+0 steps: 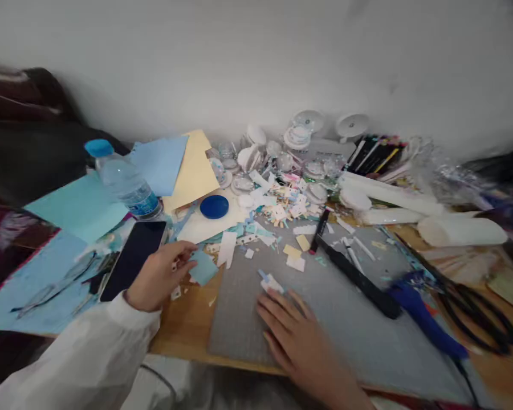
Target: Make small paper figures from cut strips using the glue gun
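A pale wall (248,68) stands behind a wooden table (183,333). On the table lies a grey mat (243,319), with no writing that can be read. At the left are a large light blue sheet (25,302), a turquoise sheet (74,208), another blue sheet (160,165) and a pale yellow sheet (192,179).

The right hand (297,336) lies open over the mat, palm down and fingers extended. The left hand (160,276) is partly curled beside the phone (134,259), thumb and forefinger apart; whether it grips anything cannot be told.

The clear bottle (128,185) has a blue cap and a blue label with white markings too blurred to read. The phone's screen is dark. On the right, black-handled scissors (443,282) lie near a blue tool (430,322) with a cord; a long black tool (359,279) rests on the mat, any lettering illegible.

Paper scraps (288,202) heap at the back of the mat, a dark blue disc (214,206) to their left. A dark marker (320,230) lies below the heap. A blue-green paper piece (204,269) is by the left thumb. Smallest, a white-and-blue piece (272,283) lies on the mat at the right fingertips, partly covered.
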`<action>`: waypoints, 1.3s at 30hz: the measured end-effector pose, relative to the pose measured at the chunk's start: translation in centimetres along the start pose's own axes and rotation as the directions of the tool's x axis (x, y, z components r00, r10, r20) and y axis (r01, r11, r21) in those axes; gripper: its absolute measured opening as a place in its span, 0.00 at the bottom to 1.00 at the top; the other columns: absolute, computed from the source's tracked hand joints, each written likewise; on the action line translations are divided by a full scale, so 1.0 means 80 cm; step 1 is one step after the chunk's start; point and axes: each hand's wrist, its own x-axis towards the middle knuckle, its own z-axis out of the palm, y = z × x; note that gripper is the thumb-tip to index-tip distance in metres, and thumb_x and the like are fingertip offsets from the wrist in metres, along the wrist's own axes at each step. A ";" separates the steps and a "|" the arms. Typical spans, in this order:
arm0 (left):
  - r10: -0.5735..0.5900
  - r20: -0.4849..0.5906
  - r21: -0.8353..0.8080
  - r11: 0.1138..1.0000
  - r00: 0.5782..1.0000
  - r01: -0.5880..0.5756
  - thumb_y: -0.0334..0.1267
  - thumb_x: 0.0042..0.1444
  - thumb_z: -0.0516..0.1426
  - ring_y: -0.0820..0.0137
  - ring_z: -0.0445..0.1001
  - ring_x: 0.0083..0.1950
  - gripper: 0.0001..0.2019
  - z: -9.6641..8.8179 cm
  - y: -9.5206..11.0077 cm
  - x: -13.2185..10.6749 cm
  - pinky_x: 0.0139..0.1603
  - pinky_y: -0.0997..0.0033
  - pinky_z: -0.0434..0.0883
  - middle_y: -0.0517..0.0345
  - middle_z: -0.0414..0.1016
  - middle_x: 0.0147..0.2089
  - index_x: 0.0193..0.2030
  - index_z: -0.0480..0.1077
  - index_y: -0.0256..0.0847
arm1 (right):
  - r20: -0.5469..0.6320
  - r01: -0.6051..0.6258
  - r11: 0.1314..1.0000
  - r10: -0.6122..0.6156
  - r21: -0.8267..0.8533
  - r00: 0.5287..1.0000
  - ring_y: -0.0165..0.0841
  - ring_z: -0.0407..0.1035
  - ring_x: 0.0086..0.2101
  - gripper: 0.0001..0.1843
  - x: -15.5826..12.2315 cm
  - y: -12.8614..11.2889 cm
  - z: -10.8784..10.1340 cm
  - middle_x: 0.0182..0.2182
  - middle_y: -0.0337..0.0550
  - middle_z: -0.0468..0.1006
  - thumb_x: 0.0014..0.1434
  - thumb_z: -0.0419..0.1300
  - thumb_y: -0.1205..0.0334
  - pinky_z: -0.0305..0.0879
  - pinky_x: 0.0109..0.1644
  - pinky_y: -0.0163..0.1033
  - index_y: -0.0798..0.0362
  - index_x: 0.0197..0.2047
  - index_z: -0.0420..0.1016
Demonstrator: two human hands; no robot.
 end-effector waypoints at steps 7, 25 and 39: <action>-0.107 -0.107 -0.377 0.924 0.988 0.059 0.45 0.52 0.61 0.70 0.73 0.29 0.10 -0.020 0.047 -0.045 0.27 0.75 0.71 0.61 0.74 0.29 0.36 0.72 0.42 | -0.178 -0.045 0.978 0.082 0.205 0.981 0.38 0.59 0.60 0.19 0.002 0.017 -0.022 0.56 0.45 0.71 0.62 0.50 0.73 0.51 0.64 0.52 0.52 0.55 0.67; 0.559 0.091 0.082 0.821 0.825 -0.565 0.34 0.63 0.53 0.61 0.69 0.60 0.17 0.097 0.063 -0.086 0.58 0.58 0.69 0.47 0.73 0.58 0.58 0.66 0.37 | -0.143 -0.545 0.833 0.530 -0.096 0.836 0.47 0.68 0.45 0.20 -0.081 0.163 -0.037 0.43 0.57 0.73 0.64 0.49 0.52 0.65 0.48 0.52 0.59 0.52 0.66; 0.521 0.062 0.173 0.834 0.851 -0.523 0.41 0.65 0.50 0.61 0.71 0.57 0.16 0.121 0.060 -0.123 0.59 0.58 0.66 0.50 0.74 0.58 0.55 0.70 0.40 | -0.294 -0.581 0.810 0.576 0.079 0.763 0.41 0.72 0.45 0.20 -0.083 0.124 -0.106 0.47 0.51 0.76 0.66 0.46 0.52 0.71 0.48 0.47 0.53 0.53 0.68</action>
